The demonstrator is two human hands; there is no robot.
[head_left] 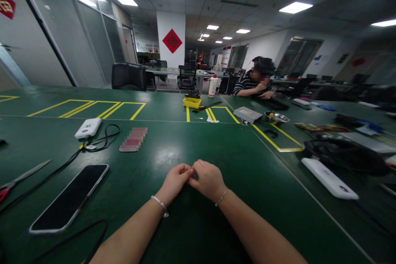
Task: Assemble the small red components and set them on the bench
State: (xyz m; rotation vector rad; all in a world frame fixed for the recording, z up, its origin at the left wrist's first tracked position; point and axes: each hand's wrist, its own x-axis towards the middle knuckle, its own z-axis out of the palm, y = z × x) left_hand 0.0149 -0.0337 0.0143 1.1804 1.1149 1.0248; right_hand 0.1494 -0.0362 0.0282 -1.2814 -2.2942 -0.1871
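Observation:
My left hand [177,180] and my right hand [209,179] meet over the green table [173,218], fingertips touching. The fingers of both are closed in a pinch. Whatever they hold, if anything, is hidden or too small to name. A bracelet circles each wrist. Beyond my left hand lies a pinkish, pixelated flat rectangle [134,139]. A phone [69,200] with a dark screen and a pale case rests farther left.
On the left are a white power bank [88,128] with a black cable and red-handled scissors [26,175]. A yellow bin [192,102], a bottle [213,86] and a grey box [247,114] stand farther back. Another white device [329,178] lies right. A person [255,80] sits across.

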